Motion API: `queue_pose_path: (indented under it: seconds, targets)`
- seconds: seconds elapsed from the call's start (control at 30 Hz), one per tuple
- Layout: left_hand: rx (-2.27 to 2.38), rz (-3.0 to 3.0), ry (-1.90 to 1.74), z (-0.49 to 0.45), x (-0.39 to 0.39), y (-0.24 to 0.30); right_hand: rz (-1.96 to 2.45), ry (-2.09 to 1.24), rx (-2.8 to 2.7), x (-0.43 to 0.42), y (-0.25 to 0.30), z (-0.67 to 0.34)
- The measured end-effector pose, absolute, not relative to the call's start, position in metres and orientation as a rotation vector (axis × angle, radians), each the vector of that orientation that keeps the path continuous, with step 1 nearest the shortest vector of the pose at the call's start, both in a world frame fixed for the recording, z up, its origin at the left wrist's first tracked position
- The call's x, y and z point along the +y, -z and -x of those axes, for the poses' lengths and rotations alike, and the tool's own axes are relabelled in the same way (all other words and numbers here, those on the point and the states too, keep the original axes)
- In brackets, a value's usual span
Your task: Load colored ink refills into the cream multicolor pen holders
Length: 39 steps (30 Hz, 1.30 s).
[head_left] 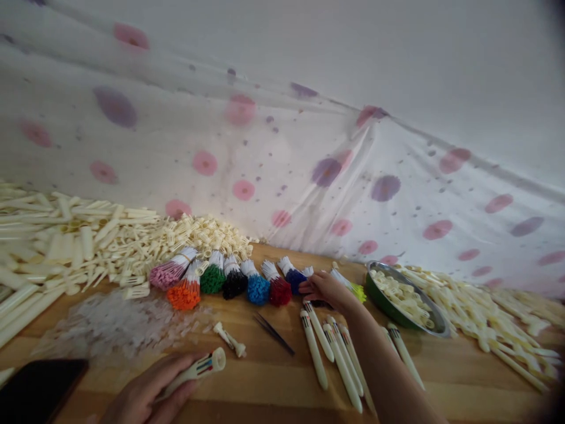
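Observation:
My left hand (152, 386) is closed around a cream multicolour pen barrel (203, 367). Coloured slider tabs show in its slots, and its open end points right. My right hand (329, 290) reaches across to the back row, fingers stretched out beside the dark blue bundle of pen refills (292, 278); another bundle is partly hidden behind the hand. Left of it stand dark red (276, 284), light blue (255, 284), black (233, 280), green (213, 275), orange (184, 290) and pink (170, 271) refill bundles. A yellow bundle (355, 288) is to the right.
Several assembled pens (339, 359) and tweezers (273, 333) lie on the wooden table (247, 388). A small cream part (230, 340) is near my left hand. Clear plastic bits (119, 324), cream parts (88, 235), a dark phone-like slab (42, 388) and a bowl (408, 321) surround the work.

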State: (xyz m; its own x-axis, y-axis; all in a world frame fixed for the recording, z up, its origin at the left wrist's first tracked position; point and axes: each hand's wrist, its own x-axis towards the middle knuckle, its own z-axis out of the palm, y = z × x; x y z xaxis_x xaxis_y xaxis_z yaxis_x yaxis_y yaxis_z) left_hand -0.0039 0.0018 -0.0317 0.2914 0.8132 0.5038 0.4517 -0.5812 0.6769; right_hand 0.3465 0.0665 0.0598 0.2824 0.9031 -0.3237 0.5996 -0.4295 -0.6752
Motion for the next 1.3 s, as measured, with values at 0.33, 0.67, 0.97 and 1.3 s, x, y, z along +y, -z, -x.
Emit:
queue_pose_path:
  seconds: [0.33,0.67,0.97,1.3]
  targets:
    - [1.186,-2.056,-0.997,-0.007,-0.01,0.002,1.655,-0.776,-2.077,-0.03,-0.084,-0.29]
    - [1.1,-2.284,-1.001,-0.003,-0.006,0.001,1.531,-0.401,-2.454,-0.031,-0.077,-0.282]
    - [1.124,-2.206,-1.025,-0.008,-0.011,0.005,1.356,-0.263,-2.608,-0.034,-0.075,-0.269]
    - [0.989,-2.3,-0.991,-0.007,-0.009,0.005,1.22,-0.093,-2.578,-0.035,-0.07,-0.261]
